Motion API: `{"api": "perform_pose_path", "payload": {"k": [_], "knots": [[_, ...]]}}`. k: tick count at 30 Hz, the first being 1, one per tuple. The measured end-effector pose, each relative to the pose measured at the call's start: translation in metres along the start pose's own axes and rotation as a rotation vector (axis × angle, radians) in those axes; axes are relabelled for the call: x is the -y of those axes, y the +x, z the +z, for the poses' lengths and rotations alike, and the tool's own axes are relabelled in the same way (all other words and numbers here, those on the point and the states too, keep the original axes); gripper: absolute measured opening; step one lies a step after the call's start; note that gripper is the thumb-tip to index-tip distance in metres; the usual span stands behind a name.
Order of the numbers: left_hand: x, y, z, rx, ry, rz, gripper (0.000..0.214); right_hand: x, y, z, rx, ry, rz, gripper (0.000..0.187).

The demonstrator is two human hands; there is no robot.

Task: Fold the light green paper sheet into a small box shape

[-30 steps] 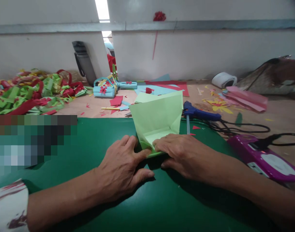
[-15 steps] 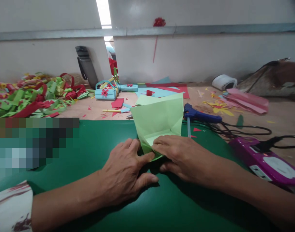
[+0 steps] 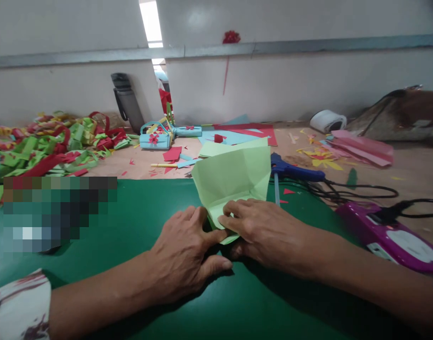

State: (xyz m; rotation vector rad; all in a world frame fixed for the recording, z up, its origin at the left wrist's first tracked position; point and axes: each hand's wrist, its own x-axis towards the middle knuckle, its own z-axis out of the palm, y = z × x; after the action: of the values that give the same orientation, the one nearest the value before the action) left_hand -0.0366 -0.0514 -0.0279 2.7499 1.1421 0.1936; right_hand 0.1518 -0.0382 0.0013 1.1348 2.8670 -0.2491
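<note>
Over on green matting (image 3: pixel 209 311), the right hand (image 3: pixel 261 231) pinches the near edge of folded green paper (image 3: pixel 232 174); the left hand (image 3: pixel 184 248) touches it, thumb and forefinger apart.

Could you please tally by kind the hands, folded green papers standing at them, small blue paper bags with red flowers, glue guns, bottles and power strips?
Hands: 2 (left hand, right hand)
Folded green paper: 1
Small blue paper bags: 2 (front bag, rear bag)
Glue gun: 1
Bottle: 1
Power strip: 1
Total: 8
</note>
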Motion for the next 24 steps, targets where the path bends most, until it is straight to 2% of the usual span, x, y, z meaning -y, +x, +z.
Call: {"api": "perform_pose_path", "payload": {"k": [5, 13, 24], "knots": [[-0.0002, -0.0001, -0.0007, -0.001, -0.022, 0.000, 0.036, -0.0040, -0.0015, 0.0053, -0.043, -0.040, -0.068, 0.019], [-0.0002, 0.0029, -0.0005, 0.070, -0.050, -0.009, 0.029, -0.0053, -0.0005, 0.0068, -0.063, -0.079, -0.084, 0.025], [0.0060, -0.0061, 0.0044, -0.086, -0.110, 0.002, 0.023, -0.0021, 0.0007, 0.0037, -0.019, -0.099, -0.066, 0.037]]}}
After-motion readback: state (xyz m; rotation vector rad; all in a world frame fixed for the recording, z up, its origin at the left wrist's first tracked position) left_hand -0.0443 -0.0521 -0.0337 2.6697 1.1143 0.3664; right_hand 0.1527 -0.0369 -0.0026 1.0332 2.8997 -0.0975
